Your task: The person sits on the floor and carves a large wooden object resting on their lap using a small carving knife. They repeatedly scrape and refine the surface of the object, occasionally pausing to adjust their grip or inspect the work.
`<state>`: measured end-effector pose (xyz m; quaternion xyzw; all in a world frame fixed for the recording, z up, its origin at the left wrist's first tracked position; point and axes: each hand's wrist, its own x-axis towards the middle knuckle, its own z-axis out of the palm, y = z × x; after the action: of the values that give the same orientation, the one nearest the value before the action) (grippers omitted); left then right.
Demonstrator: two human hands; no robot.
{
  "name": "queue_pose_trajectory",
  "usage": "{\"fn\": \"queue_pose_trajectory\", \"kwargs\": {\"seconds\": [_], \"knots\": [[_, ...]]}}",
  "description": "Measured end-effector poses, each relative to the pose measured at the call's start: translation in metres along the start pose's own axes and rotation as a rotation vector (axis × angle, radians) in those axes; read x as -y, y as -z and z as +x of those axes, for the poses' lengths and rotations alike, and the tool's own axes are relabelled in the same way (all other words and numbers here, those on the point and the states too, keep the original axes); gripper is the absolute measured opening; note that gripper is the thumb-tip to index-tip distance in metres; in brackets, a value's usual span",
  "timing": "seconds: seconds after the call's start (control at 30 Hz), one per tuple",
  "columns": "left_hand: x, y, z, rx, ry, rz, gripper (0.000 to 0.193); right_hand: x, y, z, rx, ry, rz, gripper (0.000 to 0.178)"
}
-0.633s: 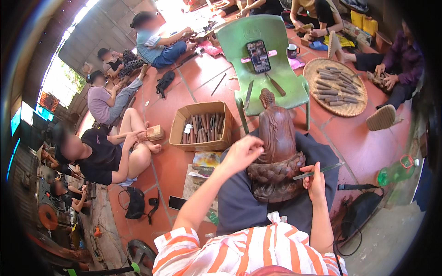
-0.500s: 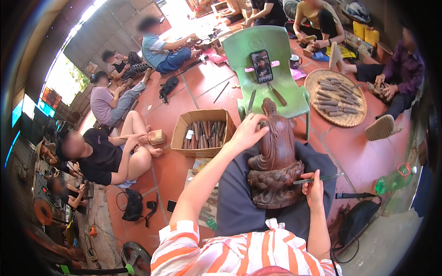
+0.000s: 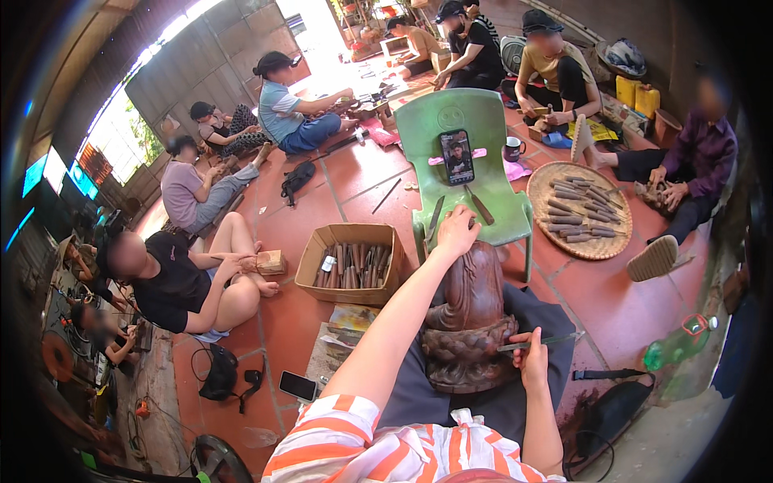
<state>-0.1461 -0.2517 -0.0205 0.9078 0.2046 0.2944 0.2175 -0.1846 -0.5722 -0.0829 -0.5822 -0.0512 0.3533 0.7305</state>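
A dark brown carved wooden statue (image 3: 473, 294), a robed figure on a lotus-like base (image 3: 467, 351), rests between my legs with its back toward me. My left hand (image 3: 459, 231) is closed over the statue's head, hiding it. Beside the base on the right, my right hand (image 3: 531, 359) pinches a thin, greenish, narrow tool (image 3: 555, 339). One end of it meets the carved base, while the other points out to the right. Its exact kind is too small to tell.
Ahead stands a green plastic chair (image 3: 493, 193) bearing a phone (image 3: 456, 157) and two bladed tools. A cardboard box (image 3: 354, 293) of chisels lies left; a woven tray (image 3: 586, 246) of tools lies right. A seated co-worker (image 3: 173, 282) is near on the left. A green bottle (image 3: 680, 342) lies right.
My left hand has moved from the statue's upper back and shoulder onto its head, now covering it. My right hand keeps the thin tool at the base. The whole view has shifted slightly.
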Motion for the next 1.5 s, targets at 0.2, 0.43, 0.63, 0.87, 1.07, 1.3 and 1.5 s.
{"fn": "queue_pose_trajectory", "kwargs": {"seconds": [0.2,0.43,0.63,0.87,1.07,1.3,1.5], "knots": [[0.005,0.009,-0.008,-0.041,0.011,-0.026,0.022,0.001,-0.003,-0.001,0.024,-0.005,0.067,0.061],[-0.003,0.025,-0.026,-0.166,0.024,0.041,0.022,0.003,-0.001,0.000,0.051,-0.002,0.194,0.061],[-0.001,0.055,-0.059,-0.249,0.143,0.090,0.023,0.003,0.000,0.000,0.040,0.005,0.222,0.058],[0.013,0.077,-0.086,-0.355,0.221,0.131,0.021,-0.001,-0.003,-0.003,0.076,0.021,0.193,0.055],[0.041,0.081,-0.093,-0.340,0.347,0.136,0.022,-0.003,-0.001,0.002,0.048,0.022,0.157,0.058],[0.095,0.093,-0.135,-0.444,0.555,0.160,0.023,-0.008,0.002,0.008,0.065,0.017,0.107,0.058],[0.122,0.096,-0.202,-0.535,0.662,0.078,0.024,-0.008,-0.009,0.008,0.026,0.000,0.056,0.057]]}}
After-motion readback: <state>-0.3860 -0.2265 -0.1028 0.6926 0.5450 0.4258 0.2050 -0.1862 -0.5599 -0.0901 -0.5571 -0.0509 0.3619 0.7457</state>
